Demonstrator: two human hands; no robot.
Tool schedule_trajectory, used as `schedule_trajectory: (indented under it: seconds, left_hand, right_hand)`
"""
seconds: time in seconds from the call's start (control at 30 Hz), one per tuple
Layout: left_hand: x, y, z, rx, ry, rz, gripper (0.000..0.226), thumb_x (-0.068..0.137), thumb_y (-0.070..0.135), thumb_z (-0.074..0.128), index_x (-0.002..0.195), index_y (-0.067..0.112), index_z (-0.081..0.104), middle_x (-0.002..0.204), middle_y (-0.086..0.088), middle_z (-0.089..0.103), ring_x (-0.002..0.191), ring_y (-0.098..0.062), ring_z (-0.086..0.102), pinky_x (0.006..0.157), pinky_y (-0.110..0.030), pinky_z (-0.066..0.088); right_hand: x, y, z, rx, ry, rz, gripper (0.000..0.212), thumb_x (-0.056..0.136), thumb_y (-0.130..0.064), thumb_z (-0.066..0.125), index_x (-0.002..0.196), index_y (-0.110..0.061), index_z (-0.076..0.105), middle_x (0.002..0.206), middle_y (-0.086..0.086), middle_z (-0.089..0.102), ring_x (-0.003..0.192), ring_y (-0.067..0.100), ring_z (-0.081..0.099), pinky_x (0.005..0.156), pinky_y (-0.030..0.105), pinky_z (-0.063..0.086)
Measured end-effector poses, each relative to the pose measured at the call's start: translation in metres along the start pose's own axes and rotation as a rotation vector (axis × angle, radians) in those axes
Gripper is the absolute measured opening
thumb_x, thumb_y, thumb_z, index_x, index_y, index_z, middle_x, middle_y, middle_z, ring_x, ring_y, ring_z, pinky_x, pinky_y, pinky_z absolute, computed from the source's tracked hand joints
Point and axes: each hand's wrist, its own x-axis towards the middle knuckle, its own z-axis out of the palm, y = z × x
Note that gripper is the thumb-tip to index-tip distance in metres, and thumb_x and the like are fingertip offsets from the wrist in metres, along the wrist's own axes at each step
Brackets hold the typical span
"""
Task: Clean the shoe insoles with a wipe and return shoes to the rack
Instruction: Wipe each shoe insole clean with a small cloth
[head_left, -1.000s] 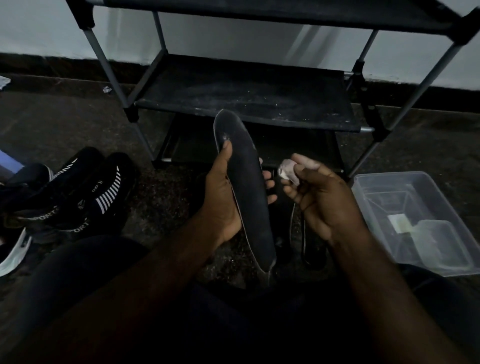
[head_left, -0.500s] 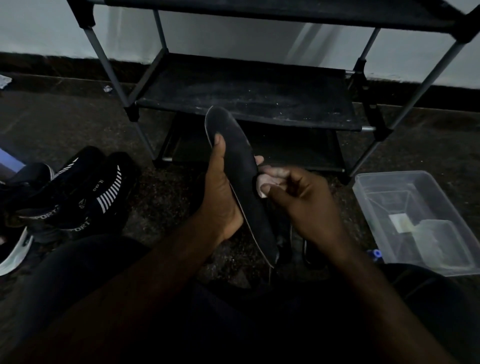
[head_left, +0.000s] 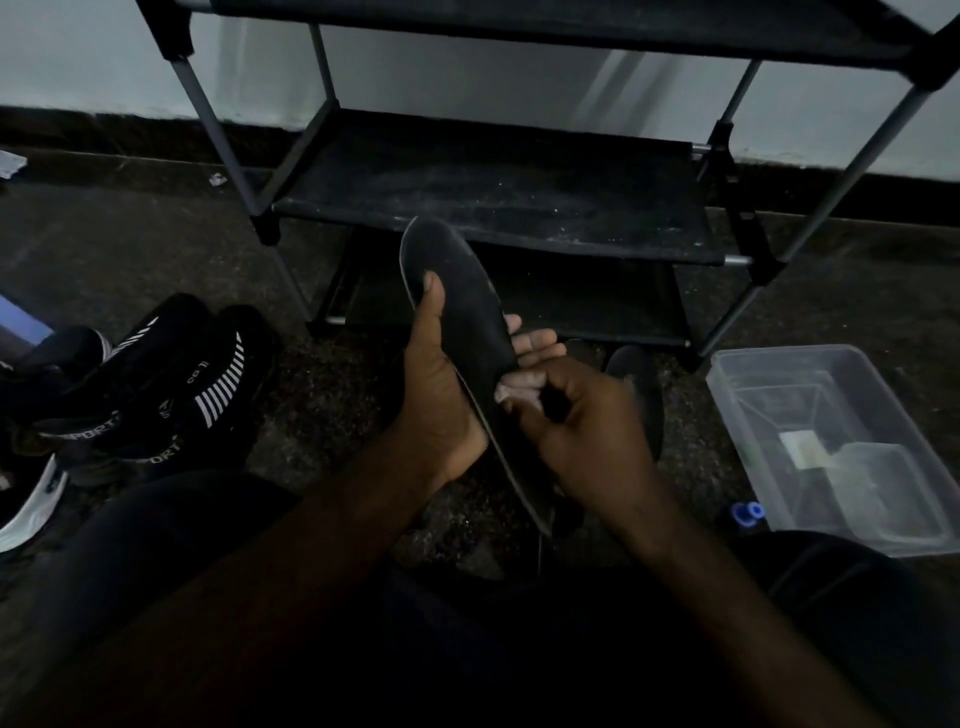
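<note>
- Ahead, the rack (head_left: 493, 208) stands beyond our hands, with shoes (head_left: 171, 395) on the floor to our left.
- We hold the insole (head_left: 467, 312) up before it, its long axis slanting from up-left by the shelf to down-right toward our lap.
- Our left hand (head_left: 441, 400) grips it, thumb on the face, fingers behind.
- Our right hand (head_left: 582, 421), fingers curled tight, likely round the hidden wipe, meets the insole's right edge at mid-length. We judge that strokes should follow the axis.
</note>
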Motion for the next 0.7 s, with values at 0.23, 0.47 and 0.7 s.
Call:
schedule_trajectory:
  seconds: [0.23,0.47,0.7]
  left_hand:
    - [-0.004,0.001,0.005,-0.036,0.052,0.028,0.09,0.08,0.075,0.038,0.127,-0.002,0.045,0.131,-0.03,0.054,0.116,-0.039,0.06,0.094,-0.048,0.052]
    - [-0.007,0.003,0.005,0.009,0.038,-0.005,0.096,0.077,0.076,0.037,0.136,0.001,0.039,0.131,-0.028,0.056,0.118,-0.038,0.06,0.095,-0.051,0.05]
    - [-0.003,-0.004,0.002,0.011,0.011,-0.023,0.094,0.081,0.077,0.041,0.129,-0.003,0.043,0.127,-0.031,0.058,0.127,-0.036,0.048,0.111,-0.05,0.035]
  right_hand:
    - [0.005,0.004,-0.002,0.007,0.048,0.024,0.024,0.086,-0.001,0.071,0.09,-0.024,0.069,0.09,-0.012,0.071,0.087,-0.002,0.069,0.082,0.018,0.054]
    - [-0.006,-0.014,0.005,0.004,-0.095,-0.15,0.016,0.085,0.001,0.07,0.095,-0.01,0.074,0.091,-0.01,0.071,0.089,0.001,0.068,0.083,0.015,0.052]
    - [0.0,-0.004,0.004,-0.015,0.056,-0.061,0.02,0.084,0.001,0.07,0.09,-0.017,0.073,0.087,-0.015,0.07,0.088,-0.002,0.067,0.082,0.014,0.051]
